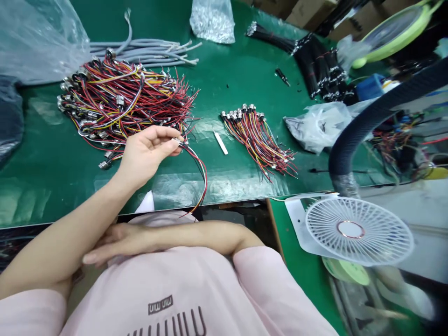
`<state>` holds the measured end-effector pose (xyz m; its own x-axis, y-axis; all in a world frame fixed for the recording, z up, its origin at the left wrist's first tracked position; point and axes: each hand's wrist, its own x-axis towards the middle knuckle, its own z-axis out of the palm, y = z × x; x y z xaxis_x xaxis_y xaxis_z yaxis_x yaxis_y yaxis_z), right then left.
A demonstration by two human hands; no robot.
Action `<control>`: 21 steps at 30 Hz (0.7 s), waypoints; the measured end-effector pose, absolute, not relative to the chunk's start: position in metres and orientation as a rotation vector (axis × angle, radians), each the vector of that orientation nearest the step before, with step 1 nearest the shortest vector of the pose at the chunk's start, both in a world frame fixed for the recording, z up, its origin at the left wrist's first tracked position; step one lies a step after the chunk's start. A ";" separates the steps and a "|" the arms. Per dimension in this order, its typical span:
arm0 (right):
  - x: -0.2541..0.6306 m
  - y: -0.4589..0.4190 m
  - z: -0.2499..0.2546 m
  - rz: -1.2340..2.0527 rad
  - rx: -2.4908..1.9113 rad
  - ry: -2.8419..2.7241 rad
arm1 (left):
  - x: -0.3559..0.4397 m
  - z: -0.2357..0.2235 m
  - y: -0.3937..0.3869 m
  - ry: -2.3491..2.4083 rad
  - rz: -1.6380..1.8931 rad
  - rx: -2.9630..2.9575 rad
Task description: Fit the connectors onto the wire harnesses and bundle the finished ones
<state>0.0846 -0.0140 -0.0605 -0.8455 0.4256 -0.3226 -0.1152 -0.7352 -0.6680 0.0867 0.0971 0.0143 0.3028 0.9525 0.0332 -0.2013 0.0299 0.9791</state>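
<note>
My left hand (145,151) pinches the metal end of a wired connector (200,170) between thumb and fingertips, just above the table edge. Its thin red, black, white and yellow wires curve down past that edge. My right arm lies across my lap, and my right hand (117,242) rests beneath my left forearm, fingers stretched out and partly hidden, with nothing visible in them. Behind my left hand spreads a big heap of wired connectors (129,100). A smaller, neater bundle of wired connectors (257,137) lies to the right, past a small white strip (220,143).
Grey cables (150,52) and a clear plastic bag (42,37) lie at the back left. Black cables (310,65) and another plastic bag (322,123) are at the right. A black flexible hose (350,135) and a white fan (359,231) stand at the front right.
</note>
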 end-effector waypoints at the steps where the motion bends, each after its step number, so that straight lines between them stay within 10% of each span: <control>1: 0.075 -0.016 -0.063 2.591 -0.673 -0.744 | 0.089 0.016 0.102 0.829 1.065 1.208; 10: 0.120 -0.020 0.007 2.743 -0.294 -0.623 | 0.087 0.011 0.118 0.843 1.060 1.222; 17: 0.251 0.000 0.057 0.788 -1.210 -1.608 | 0.081 0.018 0.087 0.786 1.079 1.151; 21: 0.273 0.007 0.036 0.634 -1.359 -1.763 | 0.080 0.010 0.071 0.804 1.068 1.091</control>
